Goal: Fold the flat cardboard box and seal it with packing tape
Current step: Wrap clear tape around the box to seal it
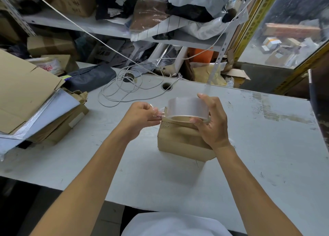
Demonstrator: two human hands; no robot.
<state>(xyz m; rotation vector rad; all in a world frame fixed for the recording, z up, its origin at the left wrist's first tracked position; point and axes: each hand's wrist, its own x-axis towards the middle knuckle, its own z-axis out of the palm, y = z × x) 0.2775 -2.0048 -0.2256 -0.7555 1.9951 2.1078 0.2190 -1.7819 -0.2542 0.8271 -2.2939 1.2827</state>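
Note:
A small brown cardboard box [179, 143] stands folded into shape in the middle of the white table [267, 155]. Just above its top hangs a roll of clear packing tape [187, 107]. My right hand [211, 121] grips the roll from the right side, thumb under its rim and fingers over the top. My left hand [142, 116] is to the left of the roll and pinches the loose end of the tape [158, 113], a short strip stretched between fingers and roll. The hands and the roll hide most of the box's top.
A pile of flat cardboard [23, 93] and white sheets lies at the table's left. A coiled white cable [122, 91] and a round cable hole [166, 86] are behind the box. Cluttered shelves [106, 25] stand at the back. Old tape marks [277, 114] streak the right side.

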